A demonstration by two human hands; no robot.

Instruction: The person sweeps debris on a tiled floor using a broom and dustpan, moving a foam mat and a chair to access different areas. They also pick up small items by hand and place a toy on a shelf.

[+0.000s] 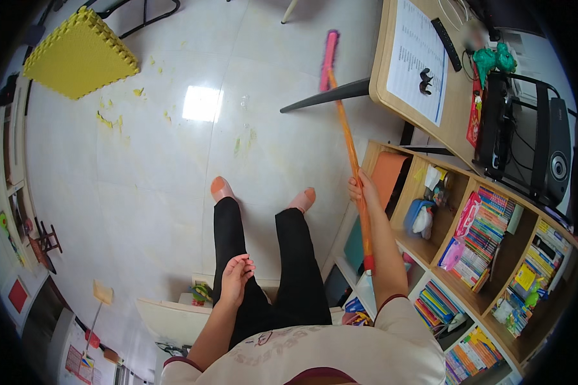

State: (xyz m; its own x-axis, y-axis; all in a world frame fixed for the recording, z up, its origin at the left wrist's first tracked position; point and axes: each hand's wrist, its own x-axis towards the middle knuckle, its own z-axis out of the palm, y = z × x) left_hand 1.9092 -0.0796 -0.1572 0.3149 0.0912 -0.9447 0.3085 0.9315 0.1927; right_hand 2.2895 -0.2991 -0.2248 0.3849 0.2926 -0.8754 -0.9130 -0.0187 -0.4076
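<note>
My right hand (363, 188) is wrapped around the orange handle of a broom (350, 139), below the handle's middle. The handle's red end lies along my right forearm. Far ahead, the broom's pink head (328, 62) is on the floor beside a dark table leg (327, 95), which crosses in front of the handle. My left hand (238, 276) hangs over my left thigh, holding nothing, its fingers loosely curled. Yellow scraps (105, 119) lie scattered on the pale tiles (168, 154) to the left, and a faint greenish smear (237, 146) marks the floor ahead of my feet.
A yellow foam mat stack (79, 55) stands at the far left. On the right are a wooden table (414, 103) with a sheet and remote control (446, 44), a projector (556, 154), and a bookshelf (436, 262) close by my arm. A long-handled dustpan (102, 292) stands behind left.
</note>
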